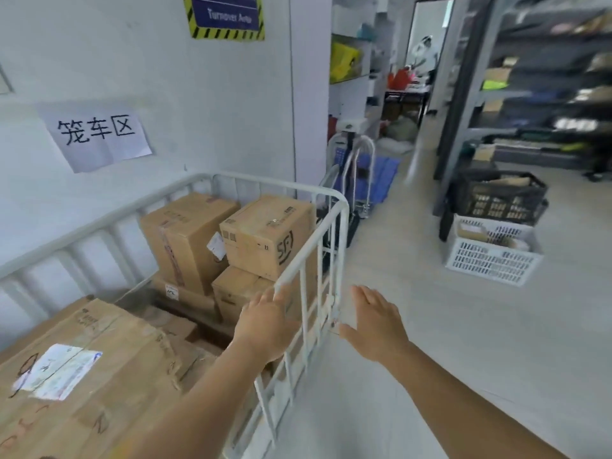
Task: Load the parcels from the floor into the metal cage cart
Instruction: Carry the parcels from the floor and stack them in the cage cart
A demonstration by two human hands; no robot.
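Note:
A white metal cage cart (336,207) stands against the wall at the left and holds several cardboard parcels. An SF-marked box (268,236) sits on top at the far right, a taller box (185,240) beside it, and a large labelled box (76,376) fills the near left. My left hand (265,326) rests on the cart's near side rail, fingers lying over the top bar. My right hand (377,326) hovers open outside the cart, just right of its side panel, holding nothing.
A black crate (500,197) sits stacked on a white crate (493,256) on the floor at the right, beside dark shelving (543,94). A folded hand trolley (357,173) leans past the cart's far corner. Pale floor stretches between the cart and the crates.

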